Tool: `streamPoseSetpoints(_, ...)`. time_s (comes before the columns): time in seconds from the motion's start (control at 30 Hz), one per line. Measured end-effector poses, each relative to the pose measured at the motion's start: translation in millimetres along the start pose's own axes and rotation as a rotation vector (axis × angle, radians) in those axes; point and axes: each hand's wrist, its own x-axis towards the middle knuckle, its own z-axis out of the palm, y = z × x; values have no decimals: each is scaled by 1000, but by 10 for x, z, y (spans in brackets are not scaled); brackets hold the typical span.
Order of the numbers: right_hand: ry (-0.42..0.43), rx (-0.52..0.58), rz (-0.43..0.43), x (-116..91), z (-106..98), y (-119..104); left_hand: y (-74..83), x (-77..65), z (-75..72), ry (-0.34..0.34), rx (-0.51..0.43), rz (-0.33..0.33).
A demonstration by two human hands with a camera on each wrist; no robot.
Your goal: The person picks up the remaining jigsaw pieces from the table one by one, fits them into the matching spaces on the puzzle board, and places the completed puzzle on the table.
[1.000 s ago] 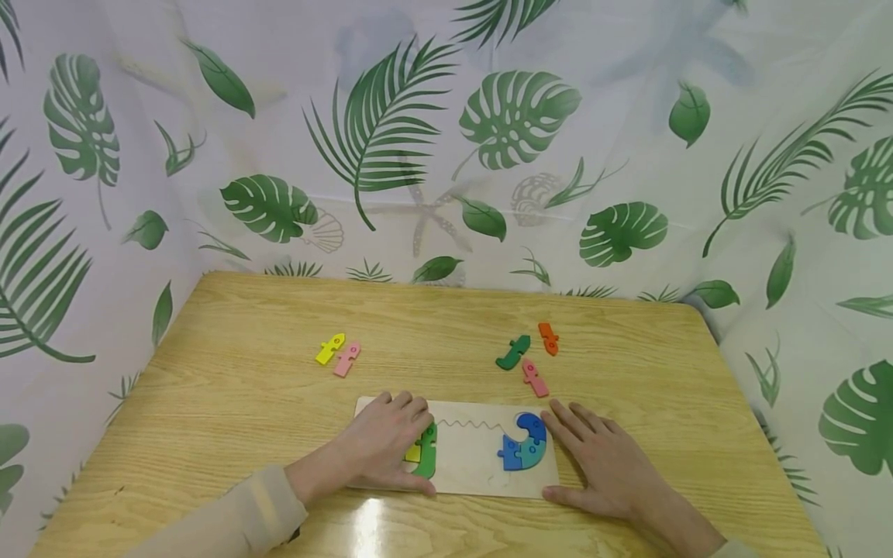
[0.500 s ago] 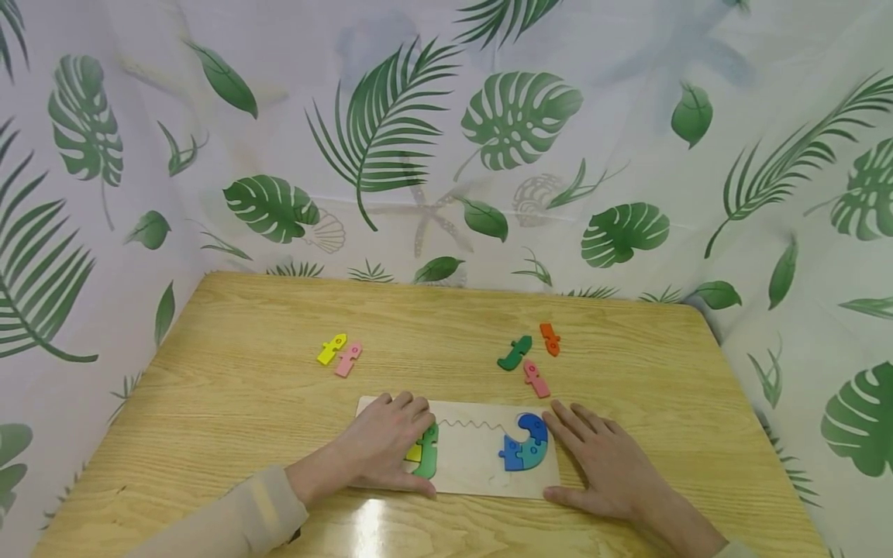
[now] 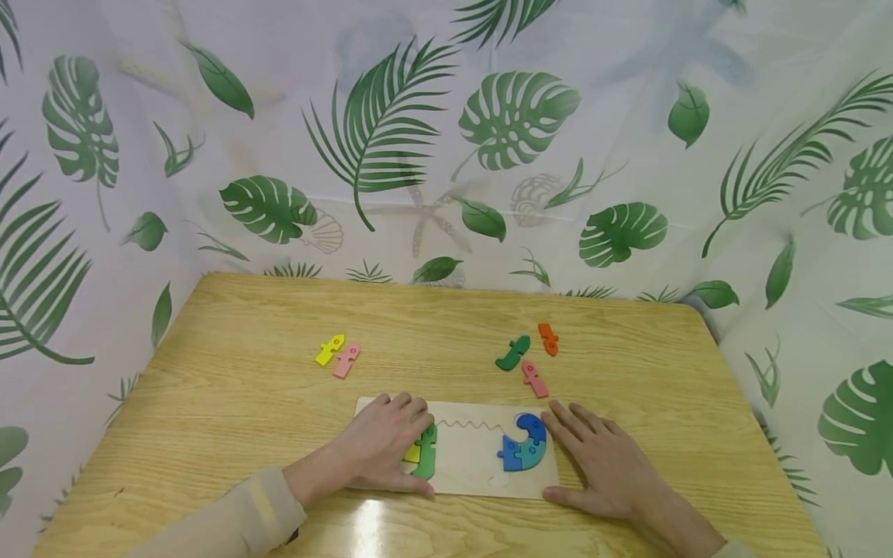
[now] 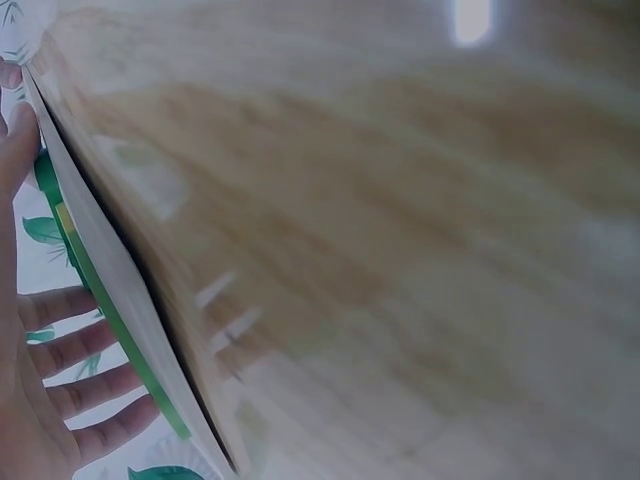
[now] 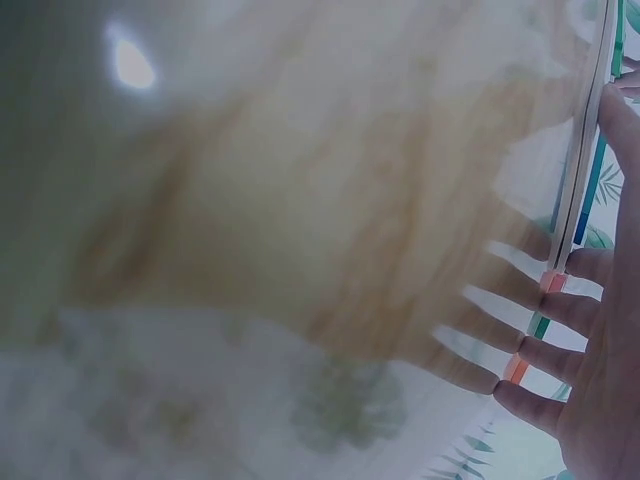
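A pale wooden puzzle board [image 3: 470, 469] lies near the table's front edge. My left hand [image 3: 387, 443] rests over its left end, thumb along the near edge, hiding part of a green piece [image 3: 428, 459] and a yellow piece [image 3: 412, 453]. In the left wrist view, the left fingers [image 4: 105, 385] lie loosely extended against the green piece. At the right end sit a dark blue curved piece [image 3: 534, 425], a teal piece [image 3: 532, 452] and a blue piece [image 3: 512, 456], joined. My right hand [image 3: 608, 467] lies flat beside that end, fingers spread, thumb by the near corner.
Beyond the board on the left are a loose yellow piece [image 3: 331, 349] and a pink piece [image 3: 346, 360]. Farther right lie a dark green piece [image 3: 514, 353], an orange piece [image 3: 549, 339] and another pink piece [image 3: 535, 379]. A leaf-printed curtain [image 3: 432, 116] surrounds the wooden table [image 3: 244, 387].
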Motion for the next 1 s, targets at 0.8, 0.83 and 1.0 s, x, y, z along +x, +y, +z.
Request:
streamPoseSetpoints(0.8,2,-1,-2,6,0,3,-7,6,2,-7,1,-1)
streamPoseSetpoints(0.83,0,-2,-1,6,0,2,-8,4,-2,-8,-4,1)
streamPoseSetpoints(1.0,-13,-6,3,4,-14,-8,-31,-16,-20,-33,-37,-5)
